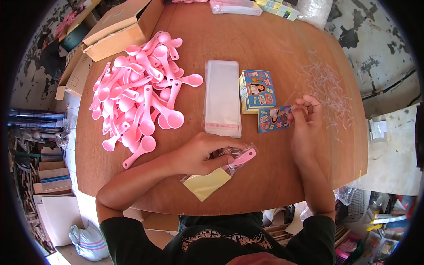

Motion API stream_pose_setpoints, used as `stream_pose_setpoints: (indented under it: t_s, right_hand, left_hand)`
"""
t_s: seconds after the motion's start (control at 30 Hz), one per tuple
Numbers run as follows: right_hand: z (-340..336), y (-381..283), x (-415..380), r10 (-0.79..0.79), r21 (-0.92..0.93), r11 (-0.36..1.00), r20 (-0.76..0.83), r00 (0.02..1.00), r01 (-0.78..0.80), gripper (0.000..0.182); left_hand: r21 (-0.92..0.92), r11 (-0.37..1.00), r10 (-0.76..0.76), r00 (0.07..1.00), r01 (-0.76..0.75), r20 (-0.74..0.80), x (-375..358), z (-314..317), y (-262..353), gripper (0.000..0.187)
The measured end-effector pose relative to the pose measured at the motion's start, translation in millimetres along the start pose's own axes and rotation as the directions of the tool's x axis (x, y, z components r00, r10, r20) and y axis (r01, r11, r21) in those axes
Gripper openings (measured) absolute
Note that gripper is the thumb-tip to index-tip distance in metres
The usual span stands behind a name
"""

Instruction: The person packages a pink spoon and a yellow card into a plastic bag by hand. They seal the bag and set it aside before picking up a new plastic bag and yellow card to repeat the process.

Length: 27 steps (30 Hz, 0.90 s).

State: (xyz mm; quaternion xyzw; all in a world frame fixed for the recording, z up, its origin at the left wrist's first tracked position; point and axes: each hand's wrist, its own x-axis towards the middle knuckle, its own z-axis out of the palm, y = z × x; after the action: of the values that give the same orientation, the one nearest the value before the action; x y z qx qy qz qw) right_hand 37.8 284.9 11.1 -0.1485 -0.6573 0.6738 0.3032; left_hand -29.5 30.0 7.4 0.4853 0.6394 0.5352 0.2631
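Note:
Near the table's front edge, my left hand point(206, 152) is closed on a clear plastic bag that holds a pink spoon point(244, 157) and a pale yellow card point(207, 183). The spoon's handle points up and right, past my fingers. My right hand point(305, 110) has its fingers pinched together beside a blue printed card point(270, 120); what they hold, if anything, is too small to make out. A stack of blue printed cards point(259, 89) lies just behind that card. Clear empty bags point(222, 97) are stacked left of the cards.
A large heap of pink spoons point(132, 95) covers the table's left side. Thin clear strips point(327, 88) lie scattered at the right. An open cardboard box point(119, 33) stands at the back left; packets point(236, 7) and more cards point(278, 8) lie along the back.

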Motion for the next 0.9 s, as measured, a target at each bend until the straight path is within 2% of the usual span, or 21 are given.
stream_pose_setpoints:
  t_s: [0.17,0.23,0.3,0.33,0.37,0.4,0.47,0.53,0.57,0.6,0.67,0.7,0.73,0.8,0.83,0.9]
  right_hand:
    - [2,-2,-7,-0.107,-0.115,0.987,0.075,0.991,0.115,0.020]
    - [1,0,-9,-0.098,-0.139,0.984,0.089,0.991,0.110,0.022]
    - [1,1,-11,-0.087,-0.164,0.981,0.102,0.991,0.103,0.026]
    - [3,0,-11,-0.054,-0.081,0.993,0.326,0.944,0.085,0.036]
    - [4,-1,-11,-0.038,-0.004,0.999,0.534,0.845,0.048,0.047]
    - [5,-1,-14,-0.039,-0.002,0.999,0.532,0.846,0.048,0.047]
    - [8,0,-24,-0.051,0.055,0.998,0.793,0.607,0.012,0.064]
    - [13,-1,-35,-0.084,0.061,0.996,0.791,0.606,0.059,0.064]
    - [15,-2,-39,-0.116,0.065,0.992,0.789,0.604,0.106,0.064]
    - [16,-3,-42,-0.130,0.076,0.991,0.793,0.595,0.114,0.064]
    - [20,-2,-47,-0.089,0.099,0.995,0.669,0.738,0.031,0.061]
    - [17,-14,-43,0.028,0.041,0.997,0.631,0.775,-0.070,0.050]
    - [16,-15,-40,0.017,0.053,0.996,0.640,0.768,-0.066,0.050]
    - [15,-17,-35,0.167,-0.132,0.984,0.430,0.887,-0.121,0.033]
    - [15,-20,-30,0.162,-0.126,0.985,0.436,0.885,-0.119,0.033]
    - [11,-31,-19,0.262,-0.236,0.953,0.329,0.907,-0.190,0.020]
  left_hand:
    - [0.013,0.998,-0.054,0.998,0.054,0.014,1,-1,2,0.036]
    - [0.022,1.000,0.022,1.000,-0.022,0.010,1,-1,1,0.039]
    - [-0.019,1.000,0.005,0.999,-0.006,-0.041,-1,0,-2,0.042]
    - [-0.061,0.998,-0.013,0.996,0.008,-0.092,-2,1,-4,0.045]
    - [-0.060,0.998,-0.014,0.996,0.008,-0.090,-4,2,-6,0.045]
    - [-0.121,0.993,-0.025,0.991,0.008,-0.134,-5,2,-9,0.051]
    - [-0.176,0.984,-0.038,0.984,0.006,-0.177,-6,3,-8,0.058]
    - [-0.233,0.967,0.042,0.964,-0.106,-0.261,-3,8,-6,0.055]
    - [-0.172,0.976,0.084,0.958,-0.135,-0.273,-3,10,-10,0.056]
    - [-0.146,0.985,0.051,0.972,-0.086,-0.228,-6,6,-10,0.057]
    - [-0.111,0.986,0.097,0.969,-0.124,-0.225,-5,4,-12,0.057]
    - [-0.093,0.986,0.112,0.965,-0.138,-0.238,-5,5,-12,0.056]
    - [-0.079,0.988,0.112,0.963,-0.135,-0.246,-4,4,-10,0.056]
    - [-0.130,0.984,0.094,0.972,-0.125,-0.217,-3,2,-5,0.055]
    - [-0.147,0.985,0.060,0.979,-0.090,-0.197,-4,0,-1,0.054]
    - [-0.140,0.984,0.075,0.974,-0.106,-0.214,-4,2,-5,0.057]
